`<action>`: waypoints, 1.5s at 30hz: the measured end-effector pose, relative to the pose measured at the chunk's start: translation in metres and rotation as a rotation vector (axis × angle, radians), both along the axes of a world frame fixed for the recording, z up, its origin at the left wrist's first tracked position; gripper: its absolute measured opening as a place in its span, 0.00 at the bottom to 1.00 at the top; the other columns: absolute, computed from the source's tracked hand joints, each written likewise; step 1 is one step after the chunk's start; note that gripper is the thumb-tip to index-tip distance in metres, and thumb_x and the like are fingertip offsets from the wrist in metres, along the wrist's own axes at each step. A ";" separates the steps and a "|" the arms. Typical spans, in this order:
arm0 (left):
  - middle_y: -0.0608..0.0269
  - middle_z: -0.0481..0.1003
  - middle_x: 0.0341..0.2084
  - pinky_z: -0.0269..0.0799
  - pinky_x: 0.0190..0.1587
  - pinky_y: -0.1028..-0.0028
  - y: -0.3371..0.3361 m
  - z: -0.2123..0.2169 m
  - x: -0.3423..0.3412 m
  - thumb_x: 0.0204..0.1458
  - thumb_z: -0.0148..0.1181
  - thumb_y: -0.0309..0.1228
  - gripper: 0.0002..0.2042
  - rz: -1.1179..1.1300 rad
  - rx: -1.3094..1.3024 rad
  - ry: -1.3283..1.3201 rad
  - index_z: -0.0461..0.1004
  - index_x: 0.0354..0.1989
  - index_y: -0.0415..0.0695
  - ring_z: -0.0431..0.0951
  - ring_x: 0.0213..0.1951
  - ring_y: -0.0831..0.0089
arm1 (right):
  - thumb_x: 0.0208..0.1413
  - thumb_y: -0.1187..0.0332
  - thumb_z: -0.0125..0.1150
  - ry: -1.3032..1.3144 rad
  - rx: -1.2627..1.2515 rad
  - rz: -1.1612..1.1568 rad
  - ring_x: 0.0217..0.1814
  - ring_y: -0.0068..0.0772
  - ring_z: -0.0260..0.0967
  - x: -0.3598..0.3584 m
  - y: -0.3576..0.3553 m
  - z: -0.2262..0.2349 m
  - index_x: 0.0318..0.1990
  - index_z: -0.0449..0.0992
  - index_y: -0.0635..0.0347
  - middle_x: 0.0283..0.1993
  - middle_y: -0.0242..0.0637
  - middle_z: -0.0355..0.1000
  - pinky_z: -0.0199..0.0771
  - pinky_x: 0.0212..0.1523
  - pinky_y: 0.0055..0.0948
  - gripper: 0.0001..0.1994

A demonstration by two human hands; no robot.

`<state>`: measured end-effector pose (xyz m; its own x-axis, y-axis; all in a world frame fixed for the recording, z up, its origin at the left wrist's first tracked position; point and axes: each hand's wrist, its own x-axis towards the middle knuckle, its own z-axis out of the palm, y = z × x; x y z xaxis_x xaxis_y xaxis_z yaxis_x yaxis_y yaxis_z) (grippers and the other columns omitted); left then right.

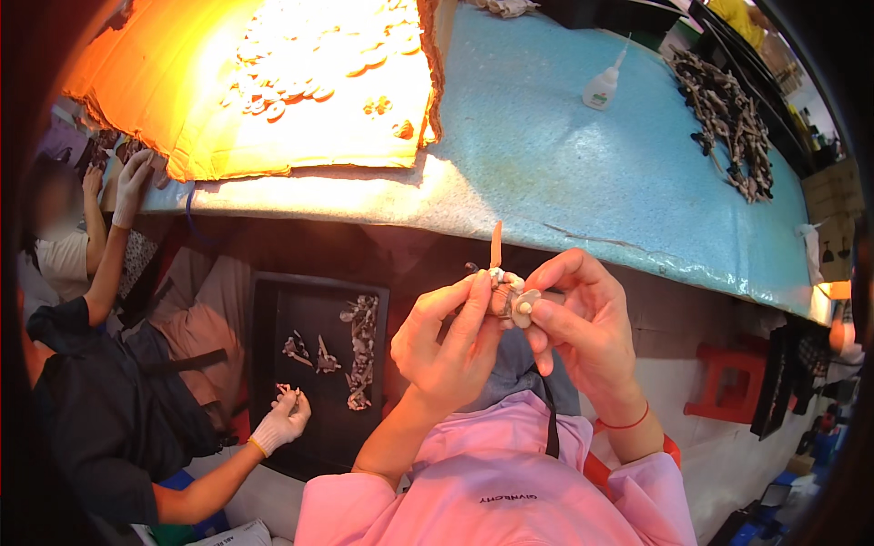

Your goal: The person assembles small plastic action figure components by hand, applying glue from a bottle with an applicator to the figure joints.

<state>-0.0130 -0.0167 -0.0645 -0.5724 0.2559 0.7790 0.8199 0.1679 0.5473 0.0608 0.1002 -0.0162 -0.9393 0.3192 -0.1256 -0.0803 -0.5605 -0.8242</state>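
Observation:
In front of my chest, just off the table's near edge, my left hand pinches a small brown-and-white figure-like piece. From its top a flat, pointed orange-tan piece sticks up. My right hand grips a small beige disc with a pale knob at its centre, between thumb and fingers. The disc sits against the figure's right side; whether it is fixed there I cannot tell. My fingers hide much of the figure.
The blue-covered table bears a brightly lit cardboard sheet with many small discs, a white nozzle bottle and a heap of brown pieces. Left of me, a black tray holds pieces under a co-worker's gloved hand. A red stool stands right.

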 end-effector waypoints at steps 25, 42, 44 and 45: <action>0.63 0.73 0.33 0.69 0.26 0.79 -0.005 -0.005 -0.013 0.30 0.63 0.17 0.18 -0.024 -0.019 0.078 0.75 0.37 0.35 0.75 0.27 0.75 | 0.49 0.79 0.56 -0.039 0.002 0.003 0.26 0.24 0.69 -0.010 -0.001 0.000 0.34 0.62 0.64 0.33 0.42 0.67 0.76 0.21 0.22 0.09; 0.50 0.64 0.44 0.72 0.41 0.72 -0.004 0.005 -0.016 0.33 0.54 0.10 0.22 -0.337 0.149 -0.407 0.74 0.42 0.36 0.72 0.41 0.63 | 0.50 0.82 0.52 0.012 0.076 -0.059 0.31 0.29 0.72 -0.012 -0.010 -0.001 0.37 0.60 0.66 0.37 0.44 0.66 0.79 0.30 0.28 0.08; 0.49 0.64 0.46 0.71 0.42 0.70 -0.008 0.009 -0.014 0.33 0.52 0.11 0.22 -0.364 0.136 -0.465 0.73 0.43 0.36 0.72 0.42 0.62 | 0.51 0.82 0.51 0.009 0.094 -0.061 0.32 0.30 0.72 -0.009 -0.010 -0.002 0.37 0.61 0.67 0.38 0.45 0.66 0.79 0.32 0.28 0.08; 0.47 0.64 0.47 0.70 0.43 0.69 -0.010 0.011 -0.014 0.34 0.51 0.13 0.22 -0.410 0.138 -0.494 0.73 0.43 0.35 0.72 0.42 0.61 | 0.51 0.82 0.50 0.005 0.106 -0.050 0.33 0.30 0.72 -0.008 -0.010 -0.001 0.37 0.61 0.67 0.40 0.45 0.66 0.79 0.33 0.29 0.07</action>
<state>-0.0274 -0.0268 -0.0531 -0.7488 0.4458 0.4904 0.4489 -0.2031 0.8702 0.0531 0.0903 -0.0176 -0.9224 0.3768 -0.0843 -0.1097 -0.4651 -0.8784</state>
